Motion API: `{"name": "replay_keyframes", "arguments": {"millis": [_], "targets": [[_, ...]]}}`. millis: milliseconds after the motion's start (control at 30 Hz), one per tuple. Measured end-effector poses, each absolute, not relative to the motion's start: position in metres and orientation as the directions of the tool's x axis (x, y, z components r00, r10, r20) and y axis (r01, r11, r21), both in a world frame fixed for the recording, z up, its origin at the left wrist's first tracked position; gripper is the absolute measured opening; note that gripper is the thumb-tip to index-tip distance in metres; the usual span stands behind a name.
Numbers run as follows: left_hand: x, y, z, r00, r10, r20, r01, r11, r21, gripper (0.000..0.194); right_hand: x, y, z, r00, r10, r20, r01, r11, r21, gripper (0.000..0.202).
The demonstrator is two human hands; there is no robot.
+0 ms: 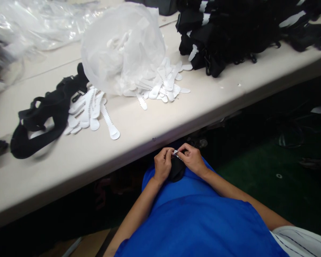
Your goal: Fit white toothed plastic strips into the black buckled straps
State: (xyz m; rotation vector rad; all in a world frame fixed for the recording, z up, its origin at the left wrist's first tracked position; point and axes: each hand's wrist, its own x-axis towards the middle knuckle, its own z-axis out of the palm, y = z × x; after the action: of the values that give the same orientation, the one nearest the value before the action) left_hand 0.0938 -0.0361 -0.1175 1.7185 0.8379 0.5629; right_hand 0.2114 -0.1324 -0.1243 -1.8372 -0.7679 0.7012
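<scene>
- A small white plastic strip (176, 152) sits pinched between both hands, low in the lap, just in front of the near edge of the table (139, 132).
- Beneath the strip lies a black fabric piece (176, 170), resting against the blue shirt (192, 217) and partly covered by the fingers.
- The left hand (162, 165) has its fingers clenched on the strip's left end and on the black fabric below it.
- The right hand (193, 159) has its fingers closed on the strip's right end, thumb and forefinger meeting over it.
- Whether the strip is already threaded into the fabric cannot be told; the fingers hide the join.
- Judged from the grip, this step goes best with the fabric held taut by one hand while the other guides the strip straight, with the toothed edge kept from snagging.
- On the table, further out, loose white strips (92, 110) lie beside a black strap bundle (46, 114) at the left.
- More spill from a clear plastic bag (123, 46) at the middle.
- A heap of black strapped goods (230, 32) fills the far right.
</scene>
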Motion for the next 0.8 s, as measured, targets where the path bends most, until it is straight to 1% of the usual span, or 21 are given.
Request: {"name": "replay_keyframes", "arguments": {"millis": [67, 133, 267, 333, 400, 467, 533, 633, 733, 800], "targets": [[0.096, -0.031, -0.12, 0.614, 0.775, -0.148, 0.278, -0.038, 0.96, 0.031, 0.212, -0.133, -0.126, 0.627, 0.77, -0.117, 0.198, -0.303, -0.932, 0.023], [0.098, -0.025, -0.121, 0.635, 0.739, -0.226, 0.294, 0.04, 0.955, 0.03, 0.213, -0.133, -0.128, 0.627, 0.772, -0.105, 0.207, -0.296, -0.933, 0.024], [0.102, -0.016, -0.121, 0.7, 0.652, -0.293, 0.327, 0.073, 0.942, 0.024, 0.213, -0.135, -0.126, 0.639, 0.765, -0.078, 0.227, -0.285, -0.931, 0.024], [0.103, -0.016, -0.12, 0.693, 0.663, -0.284, 0.348, 0.038, 0.937, 0.021, 0.211, -0.138, -0.122, 0.666, 0.745, -0.032, 0.244, -0.258, -0.935, 0.021], [0.103, -0.019, -0.119, 0.663, 0.706, -0.25, 0.366, -0.015, 0.93, 0.018, 0.209, -0.141, -0.116, 0.691, 0.722, 0.039, 0.29, -0.227, -0.93, 0.018], [0.103, -0.026, -0.117, 0.636, 0.745, -0.204, 0.374, -0.066, 0.925, 0.017, 0.206, -0.145, -0.11, 0.678, 0.733, 0.059, 0.337, -0.239, -0.911, 0.02], [0.102, -0.034, -0.113, 0.624, 0.766, -0.158, 0.37, -0.11, 0.923, 0.016, 0.204, -0.148, -0.107, 0.646, 0.763, -0.02, 0.325, -0.299, -0.897, 0.03], [0.101, -0.041, -0.108, 0.619, 0.778, -0.105, 0.352, -0.156, 0.923, 0.013, 0.204, -0.146, -0.106, 0.617, 0.773, -0.145, 0.227, -0.352, -0.908, 0.04], [0.101, -0.043, -0.108, 0.59, 0.8, -0.108, 0.336, -0.122, 0.934, 0.013, 0.207, -0.139, -0.11, 0.589, 0.792, -0.159, 0.198, -0.333, -0.922, 0.042], [0.101, -0.042, -0.112, 0.547, 0.823, -0.156, 0.324, -0.036, 0.945, 0.016, 0.208, -0.136, -0.111, 0.57, 0.806, -0.157, 0.213, -0.33, -0.92, 0.041]]}}
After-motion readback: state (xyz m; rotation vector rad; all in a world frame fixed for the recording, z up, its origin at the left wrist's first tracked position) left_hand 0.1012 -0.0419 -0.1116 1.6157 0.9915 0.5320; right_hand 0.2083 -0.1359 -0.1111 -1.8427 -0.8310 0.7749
